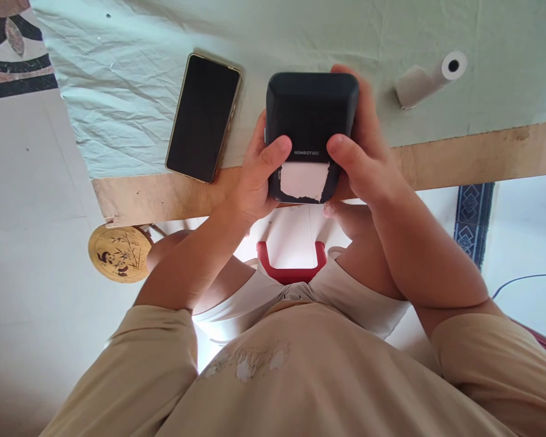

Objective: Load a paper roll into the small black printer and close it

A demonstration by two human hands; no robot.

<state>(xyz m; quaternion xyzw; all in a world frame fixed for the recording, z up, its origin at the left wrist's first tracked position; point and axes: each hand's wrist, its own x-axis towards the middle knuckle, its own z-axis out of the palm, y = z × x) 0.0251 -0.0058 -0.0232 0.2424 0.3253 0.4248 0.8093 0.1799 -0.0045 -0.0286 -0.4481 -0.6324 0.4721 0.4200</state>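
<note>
Your two hands hold a small dark label printer (312, 124) between them, lifted just above the near edge of the bench (459, 161). Your left hand (255, 176) wraps the printer's left side, thumb pressed on its front face near the printed brand name. Your right hand (364, 152) wraps the right side, fingers curled round the far corner and thumb resting on the front beside the slot. Both grips are closed firmly on the printer.

A short strip of white paper (304, 181) sticks out of the slot between your thumbs, its free edge ragged and torn.

The printer looks like a rigid plastic box with rounded corners and a smooth matt shell, probably light enough for one hand but apt to slip. It is best held by its two long sides, as now. The paper strip is thin and would tear easily, so it is no place to take hold.

On the bench, covered with a wrinkled pale green cloth (131, 91), a black phone (204, 118) lies face up just left of the printer. A roll of white paper (430, 79) lies on its side to the right, well apart. Below the bench edge a round bamboo stool (118, 253) stands on the floor to your left.
</note>
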